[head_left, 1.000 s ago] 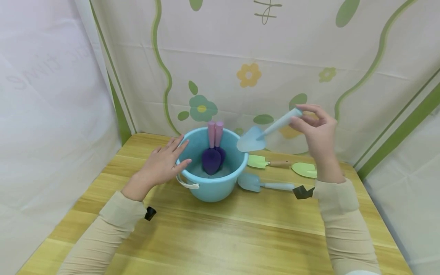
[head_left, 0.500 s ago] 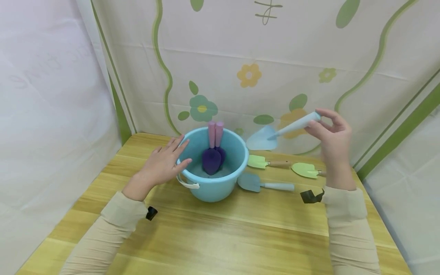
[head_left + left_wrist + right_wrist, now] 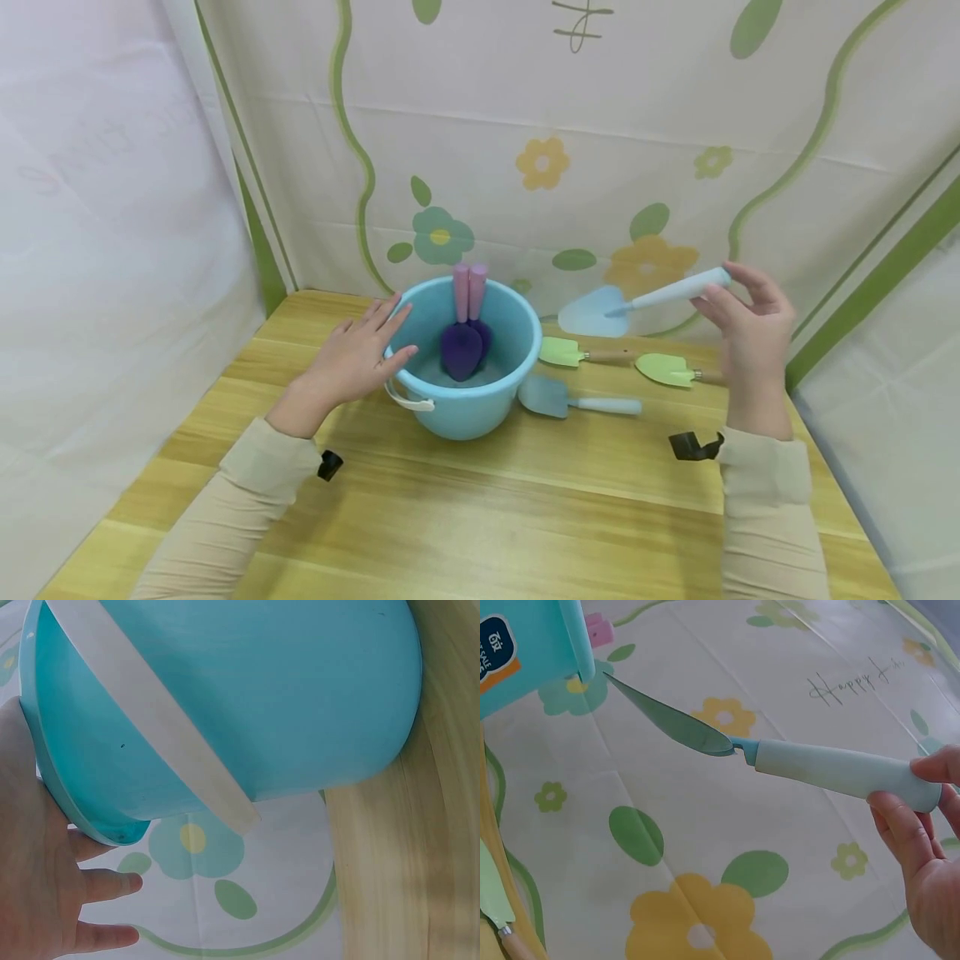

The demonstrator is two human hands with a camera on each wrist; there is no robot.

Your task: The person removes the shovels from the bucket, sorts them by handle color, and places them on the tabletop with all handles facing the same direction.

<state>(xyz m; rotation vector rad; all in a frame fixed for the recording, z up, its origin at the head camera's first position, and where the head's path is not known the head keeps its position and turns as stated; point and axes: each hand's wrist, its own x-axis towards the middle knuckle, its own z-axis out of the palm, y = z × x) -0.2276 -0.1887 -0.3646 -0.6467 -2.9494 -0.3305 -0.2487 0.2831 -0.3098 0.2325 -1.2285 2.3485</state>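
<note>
Fingers of right hand [image 3: 757, 333] pinch pale-blue taper-bladed trowel [image 3: 611, 313] | aloft, shifted right and down, farther from round light-blue plastic bucket [image 3: 468, 417] | left hand [image 3: 352, 358] fingers spread against it, unmoved

Prob. booth: floral cloth [image 3: 465, 108] behind wood tbl [image 3: 480, 517]

Pale blue trowel [image 3: 651, 298] held up beside an upright blue bucket [image 3: 465, 417].
On my feed I see the trowel pinched at the end of its whitish handle [image 3: 677, 290], nearly level, its tapered blade [image 3: 596, 315] lower and pointing at the bucket, apart from it. The bucket stands mouth up, its white carrying handle [image 3: 154, 712] slung down across the labelled outer wall [image 3: 300, 690].
</note>
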